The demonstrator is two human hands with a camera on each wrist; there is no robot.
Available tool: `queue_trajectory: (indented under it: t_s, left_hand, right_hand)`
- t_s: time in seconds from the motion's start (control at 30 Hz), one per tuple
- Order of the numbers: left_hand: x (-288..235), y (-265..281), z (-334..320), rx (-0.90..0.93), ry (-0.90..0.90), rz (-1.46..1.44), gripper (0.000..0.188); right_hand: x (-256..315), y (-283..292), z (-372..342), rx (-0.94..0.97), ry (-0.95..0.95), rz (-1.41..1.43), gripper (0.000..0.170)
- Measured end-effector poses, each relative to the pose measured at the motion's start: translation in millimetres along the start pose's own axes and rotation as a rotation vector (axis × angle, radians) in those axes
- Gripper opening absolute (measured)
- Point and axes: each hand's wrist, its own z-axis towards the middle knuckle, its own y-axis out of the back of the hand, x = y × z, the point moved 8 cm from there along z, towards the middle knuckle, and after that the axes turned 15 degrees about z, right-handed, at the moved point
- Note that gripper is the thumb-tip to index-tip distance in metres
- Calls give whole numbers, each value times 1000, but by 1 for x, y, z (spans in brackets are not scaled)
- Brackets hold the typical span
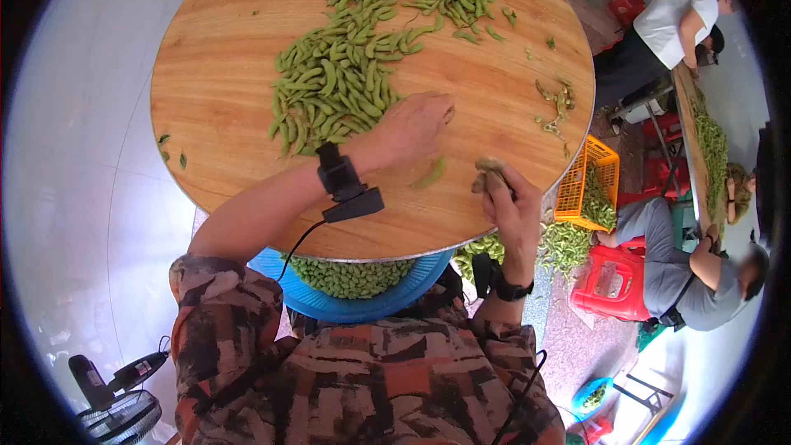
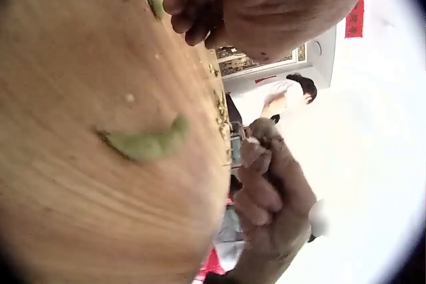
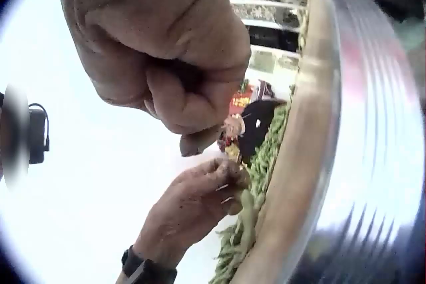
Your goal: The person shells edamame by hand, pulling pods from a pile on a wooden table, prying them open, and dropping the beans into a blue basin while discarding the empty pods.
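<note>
My left hand [image 1: 408, 128] is over the wooden table at the lower edge of a heap of green soybean pods [image 1: 329, 86]. Its fingers [image 2: 193, 21] are loosely bent, and nothing shows between them. Just below it is a single, blurred soybean pod [image 1: 430, 173], apart from the heap; the left wrist view shows this curved pod [image 2: 150, 143] over the bare wood. At the table's right front edge, my right hand [image 1: 515, 206] has its fingers curled in, their greyish tips close together. The inside of that fist [image 3: 180, 77] is hidden.
The round table [image 1: 222, 115] bears scraps of opened pods [image 1: 560, 103] at its right. A blue basin [image 1: 329, 309] of shelled beans sits beneath its front edge. To the right are a yellow crate [image 1: 606, 165], a red stool [image 1: 610, 284] and people at another table.
</note>
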Motion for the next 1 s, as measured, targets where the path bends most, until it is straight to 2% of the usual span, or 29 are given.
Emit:
queue_trajectory:
  t_s: [0.03,0.17,0.23,0.27,0.33,0.37,0.43,0.57,0.63,0.67,0.73,0.77,0.83,0.9,0.97,1.0]
  left_hand:
    - [0,16,-13,-155,-1,-23,12]
    - [-5,30,-33,-65,-33,-123,13]
    - [-25,20,-46,226,-233,46,19]
    - [-32,25,-48,232,-233,42,19]
    - [-31,6,-69,613,6,142,23]
    - [-37,-3,-79,616,6,143,23]
    - [-56,-10,-92,382,-117,148,21]
    - [-59,-9,-100,252,-94,177,18]
    - [-48,2,-99,154,24,65,13]
    - [-46,5,-100,151,23,71,13]
    - [-30,12,-105,101,220,-450,10]
    - [-31,13,-108,103,219,-449,10]
    - [-24,-5,-124,188,498,-974,16]
    - [-16,-11,-134,179,548,-987,16]
    - [-11,-14,-143,169,600,-999,15]
    - [-5,-6,-146,78,606,-829,14]
  right_hand:
    - [-6,-4,4,4,-4,1,21]
    - [-27,-6,16,6,-22,4,20]
    - [-40,-1,17,16,-93,-32,20]
    - [-43,1,16,12,-99,-30,20]
    - [-40,0,14,42,-16,1,21]
    - [-40,1,13,41,-17,4,21]
    - [-41,1,14,38,-37,26,21]
    - [-39,-1,10,44,-67,49,21]
    - [-39,-2,7,51,-52,-1,20]
    - [-38,-5,4,53,-47,2,20]
    - [-45,-20,-7,95,-131,102,21]
    - [-44,-25,-11,94,-131,103,21]
    - [-49,-50,-22,214,-263,260,23]
    - [-46,-61,-25,229,-260,274,20]
    - [-51,-73,-27,301,-347,350,15]
    - [-51,-76,-27,305,-351,347,15]
